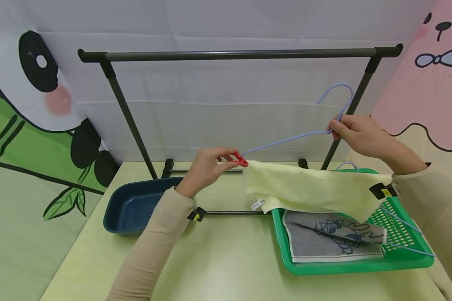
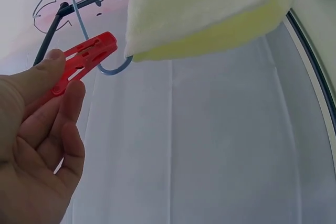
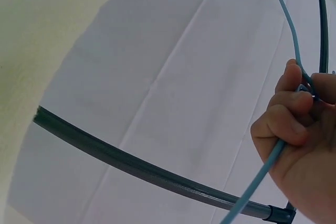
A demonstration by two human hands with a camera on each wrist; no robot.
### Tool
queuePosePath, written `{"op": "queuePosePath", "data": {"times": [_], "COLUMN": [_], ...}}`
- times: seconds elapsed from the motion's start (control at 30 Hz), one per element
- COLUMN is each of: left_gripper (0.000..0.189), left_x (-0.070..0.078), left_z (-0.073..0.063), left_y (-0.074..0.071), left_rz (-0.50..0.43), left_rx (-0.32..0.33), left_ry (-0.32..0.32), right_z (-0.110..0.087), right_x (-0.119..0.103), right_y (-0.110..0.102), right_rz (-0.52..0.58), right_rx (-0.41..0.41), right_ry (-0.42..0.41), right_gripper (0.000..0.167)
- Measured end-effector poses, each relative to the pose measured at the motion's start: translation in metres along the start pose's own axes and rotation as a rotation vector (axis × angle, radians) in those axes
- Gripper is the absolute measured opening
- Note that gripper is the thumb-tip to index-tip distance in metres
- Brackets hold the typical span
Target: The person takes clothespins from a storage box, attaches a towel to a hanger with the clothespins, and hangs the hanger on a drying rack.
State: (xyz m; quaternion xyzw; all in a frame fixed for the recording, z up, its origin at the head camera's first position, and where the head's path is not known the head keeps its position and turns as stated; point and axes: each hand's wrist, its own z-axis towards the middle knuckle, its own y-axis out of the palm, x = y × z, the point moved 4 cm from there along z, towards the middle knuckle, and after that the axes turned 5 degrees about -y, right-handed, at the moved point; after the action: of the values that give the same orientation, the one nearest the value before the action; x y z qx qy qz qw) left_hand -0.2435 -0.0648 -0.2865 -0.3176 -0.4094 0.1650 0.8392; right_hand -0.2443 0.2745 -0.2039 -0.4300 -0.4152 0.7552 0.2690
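Observation:
My left hand (image 1: 207, 168) pinches a red clothespin (image 2: 84, 61) between thumb and fingers, beside the left end of a blue wire hanger (image 1: 282, 141). In the left wrist view the clothespin lies close to the hanger's bend and the corner of a pale yellow towel (image 1: 309, 184); whether it touches them I cannot tell. The towel hangs folded over the hanger's lower bar, a white tag near its left edge. My right hand (image 1: 361, 136) grips the hanger at its neck, just below the hook, fingers curled round the wire (image 3: 302, 85).
Below the towel stands a green basket (image 1: 346, 267) with a grey patterned towel (image 1: 324, 238) and more blue hangers (image 1: 410, 248). A dark blue basin (image 1: 116, 209) sits at the left. Behind my hands rises a dark clothes rack (image 1: 241, 55) on the table.

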Motion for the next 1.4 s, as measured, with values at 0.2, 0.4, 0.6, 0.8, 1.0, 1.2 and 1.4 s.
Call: {"op": "queuePosePath", "data": {"times": [0.2,0.4,0.6,0.8,1.0,1.2,1.4], "left_gripper": [0.027,0.023,0.019,0.010,0.009,0.009,0.006], "left_x": [0.010,0.019,0.025,0.030,0.034,0.038,0.040], "left_z": [0.006,0.011,0.016,0.019,0.022,0.022,0.021], "left_y": [0.002,0.006,0.008,0.011,0.013,0.015,0.017], "left_rz": [0.044,0.123,0.185,0.243,0.292,0.333,0.339], "left_rx": [0.019,0.009,-0.003,-0.023,-0.048,-0.067,-0.087], "left_ry": [0.052,0.110,0.142,0.142,0.126,0.132,0.141], "right_z": [0.001,0.003,0.003,0.002,0.002,0.003,0.003], "right_x": [0.000,-0.003,-0.006,-0.007,-0.009,-0.012,-0.013], "right_y": [0.002,0.003,0.004,0.006,0.008,0.008,0.007], "right_rz": [0.005,-0.011,-0.029,-0.042,-0.039,-0.030,-0.020], "right_rx": [-0.011,-0.024,-0.024,-0.024,-0.025,-0.019,-0.012], "right_ry": [-0.010,-0.021,-0.039,-0.043,-0.058,-0.067,-0.061], "right_gripper": [0.033,0.033,0.032,0.032,0.032,0.033,0.034]}}
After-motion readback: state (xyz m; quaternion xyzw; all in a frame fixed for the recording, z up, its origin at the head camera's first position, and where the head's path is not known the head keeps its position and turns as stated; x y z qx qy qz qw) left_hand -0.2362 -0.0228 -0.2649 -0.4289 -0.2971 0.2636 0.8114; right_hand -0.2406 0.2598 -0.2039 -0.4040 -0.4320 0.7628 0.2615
